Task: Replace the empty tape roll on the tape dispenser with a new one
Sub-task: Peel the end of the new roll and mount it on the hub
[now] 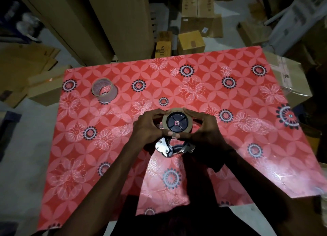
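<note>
A tape dispenser (pixel 170 148) with a metal front and a black handle lies on the red flowered table (pixel 221 156) near the middle. On its black hub (pixel 177 123) sits a brown cardboard roll (pixel 189 127). My left hand (pixel 149 128) grips the roll's left side and my right hand (pixel 206 131) grips its right side, thumbs pressed at the lower rim. A second roll of clear tape (pixel 104 91) stands apart at the table's far left, untouched.
Cardboard boxes (pixel 191 42) are stacked on the floor beyond the table's far edge, and tall cardboard sheets (pixel 113 23) lean at the back left. Another box (pixel 290 80) sits against the table's right side. More boxes lie at the left (pixel 42 88).
</note>
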The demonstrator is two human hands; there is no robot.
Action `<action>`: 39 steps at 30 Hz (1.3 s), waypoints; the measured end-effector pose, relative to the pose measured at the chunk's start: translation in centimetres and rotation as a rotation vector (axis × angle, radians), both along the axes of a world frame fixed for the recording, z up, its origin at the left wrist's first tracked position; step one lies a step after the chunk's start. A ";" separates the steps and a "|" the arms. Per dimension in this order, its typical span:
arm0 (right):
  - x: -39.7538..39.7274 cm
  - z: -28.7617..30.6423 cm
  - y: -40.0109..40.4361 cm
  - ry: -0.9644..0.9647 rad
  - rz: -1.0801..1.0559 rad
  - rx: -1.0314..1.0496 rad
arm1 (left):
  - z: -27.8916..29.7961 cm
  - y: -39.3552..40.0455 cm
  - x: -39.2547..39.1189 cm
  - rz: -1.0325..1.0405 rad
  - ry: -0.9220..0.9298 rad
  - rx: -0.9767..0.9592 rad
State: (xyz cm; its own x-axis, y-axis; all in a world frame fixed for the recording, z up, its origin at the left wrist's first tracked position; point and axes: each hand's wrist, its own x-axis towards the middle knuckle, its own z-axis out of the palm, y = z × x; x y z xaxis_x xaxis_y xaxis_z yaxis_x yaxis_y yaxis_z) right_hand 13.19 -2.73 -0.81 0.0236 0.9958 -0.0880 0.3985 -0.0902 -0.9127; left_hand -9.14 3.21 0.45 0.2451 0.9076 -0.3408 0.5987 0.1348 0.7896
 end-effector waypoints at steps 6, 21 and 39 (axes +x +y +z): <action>-0.2 -0.1 -0.2 0.028 -0.012 -0.035 | 0.0 -0.1 -0.2 -0.024 -0.017 0.003; -0.8 -0.2 -5.2 -0.052 -0.148 0.096 | -0.5 -6.1 -1.5 0.269 -0.172 0.198; -0.9 -2.7 -6.6 -0.069 -0.237 0.285 | -1.6 -6.1 -0.9 0.403 -0.322 0.164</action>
